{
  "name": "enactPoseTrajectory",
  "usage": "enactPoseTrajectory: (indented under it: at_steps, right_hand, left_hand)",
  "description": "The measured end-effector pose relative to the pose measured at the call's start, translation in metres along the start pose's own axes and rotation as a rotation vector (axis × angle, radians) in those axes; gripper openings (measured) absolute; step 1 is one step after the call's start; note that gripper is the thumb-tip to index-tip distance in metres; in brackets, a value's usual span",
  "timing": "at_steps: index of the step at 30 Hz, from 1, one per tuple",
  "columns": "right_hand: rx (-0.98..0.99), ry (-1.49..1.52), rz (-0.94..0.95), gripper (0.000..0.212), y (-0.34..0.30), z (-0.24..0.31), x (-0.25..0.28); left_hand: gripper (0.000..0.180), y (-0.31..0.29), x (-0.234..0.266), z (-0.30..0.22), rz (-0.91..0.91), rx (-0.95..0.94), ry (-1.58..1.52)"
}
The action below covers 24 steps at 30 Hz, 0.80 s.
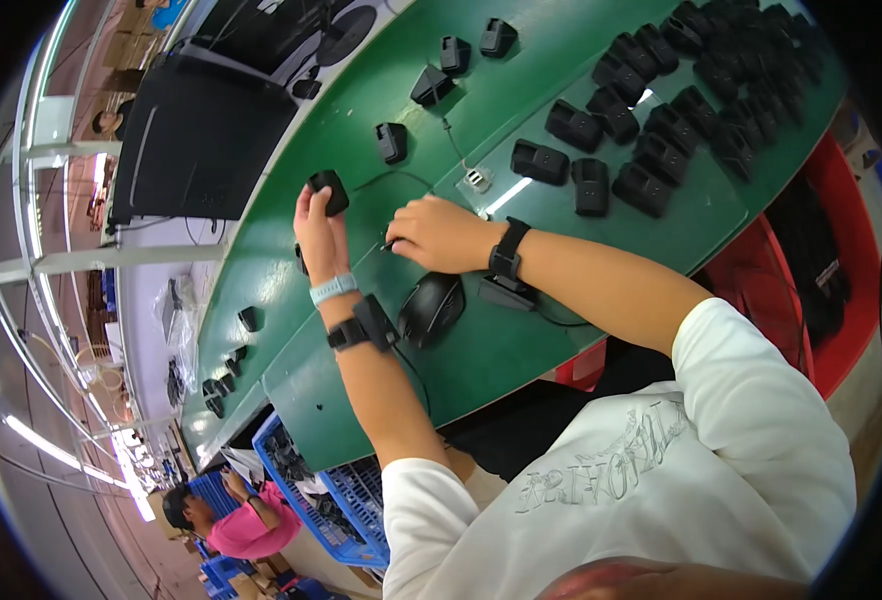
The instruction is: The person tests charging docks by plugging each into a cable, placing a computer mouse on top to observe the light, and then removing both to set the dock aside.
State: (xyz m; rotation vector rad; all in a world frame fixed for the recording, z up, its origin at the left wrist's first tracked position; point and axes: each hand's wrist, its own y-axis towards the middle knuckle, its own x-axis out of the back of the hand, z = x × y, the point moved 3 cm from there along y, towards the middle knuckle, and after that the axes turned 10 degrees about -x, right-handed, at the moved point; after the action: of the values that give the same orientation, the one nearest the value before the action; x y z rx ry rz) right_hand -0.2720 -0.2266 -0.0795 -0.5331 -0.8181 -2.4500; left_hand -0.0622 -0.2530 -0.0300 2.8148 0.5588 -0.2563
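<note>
My left hand (318, 238) is closed around a small black boxy device (331, 190), holding it up over the green bench. To its right, my right hand (447, 235) pinches a small dark plug-like piece (391, 245) at its fingertips; its exact kind is too small to tell. The two hands are apart, and the piece does not touch the device. Just below my right hand lies a black computer mouse (431, 308). A white multi-port USB block (477, 179) with a cable sits beyond the right hand.
Many similar black devices (651, 160) crowd the bench's right side; several more (392, 143) stand farther back. Black monitors (196, 140) line the far left edge. Red bins (851, 290) stand at right, blue crates (351, 510) at lower left, near a person in pink (256, 525).
</note>
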Motion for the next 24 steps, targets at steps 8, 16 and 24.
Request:
enactPoseTrajectory:
  at_steps: [8, 16, 24]
  right_hand:
    - [-0.004, 0.115, -0.14, 0.019, 0.007, 0.004, 0.013]
    - [-0.066, 0.084, -0.02, 0.016, 0.005, 0.009, 0.016]
    - [0.021, -0.037, -0.009, 0.016, 0.008, 0.013, 0.015]
  left_hand:
    - [0.06, -0.102, 0.019, -0.01, 0.132, 0.145, -0.094]
    - [0.056, -0.106, 0.019, -0.007, 0.241, 0.039, -0.019]
    - [0.047, -0.1, 0.019, -0.009, 0.281, -0.037, 0.145]
